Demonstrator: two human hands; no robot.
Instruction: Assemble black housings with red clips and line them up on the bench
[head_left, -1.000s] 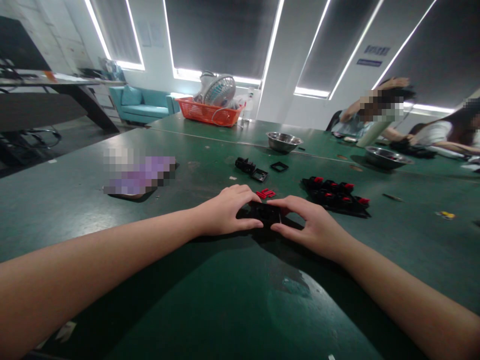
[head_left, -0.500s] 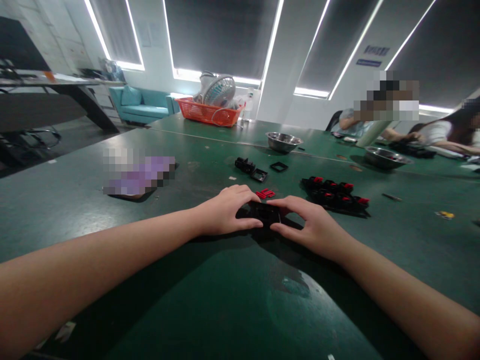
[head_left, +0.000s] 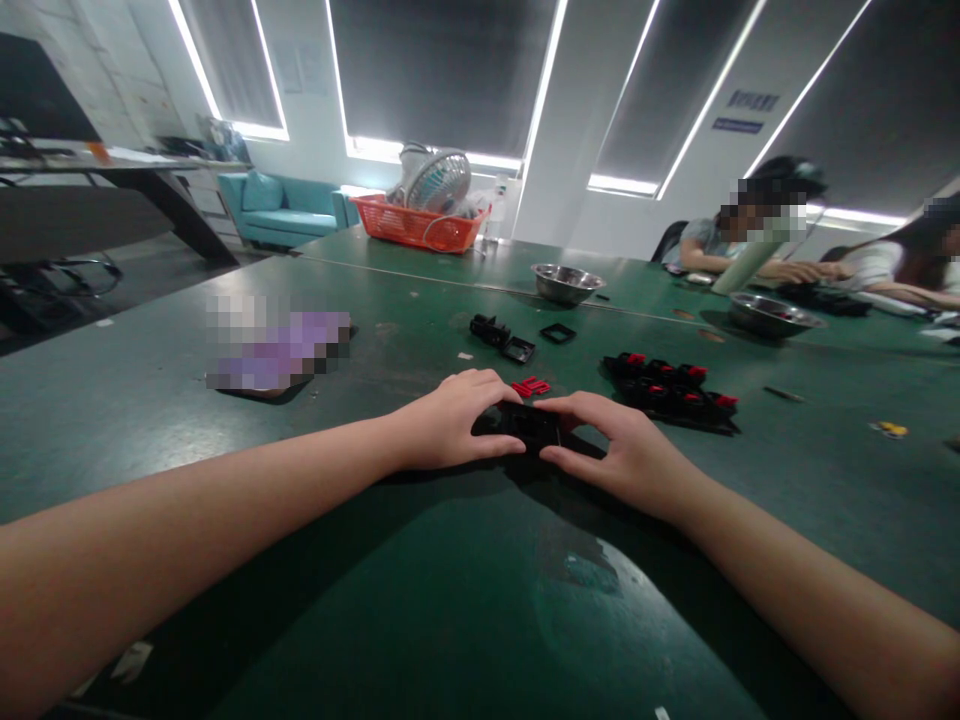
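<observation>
Between my two hands is a dark, boxy black plastic part [head_left: 535, 428], low over the green table [head_left: 480, 600]. My left hand [head_left: 469, 420] grips its left side, thumb at the near edge and fingers at the far edge. From the other side my right hand [head_left: 611, 440] pinches it the same way. Its finer detail is lost in shadow. Just beyond lie small red plastic pieces [head_left: 531, 386]. Farther off are black block-like parts [head_left: 490, 330], a shallow black piece [head_left: 518, 349] and a black square frame [head_left: 558, 333].
Right of my hands sits a group of black parts with red pieces [head_left: 671, 390]. Two metal bowls stand farther back, one central [head_left: 568, 284], one right [head_left: 772, 315]. A purple item [head_left: 281, 352] lies left. An orange basket [head_left: 420, 225] holds a fan. Two people sit across the table.
My hands and the black part stay almost in place. Across the table, the person at the right has shifted their head and hands slightly.
</observation>
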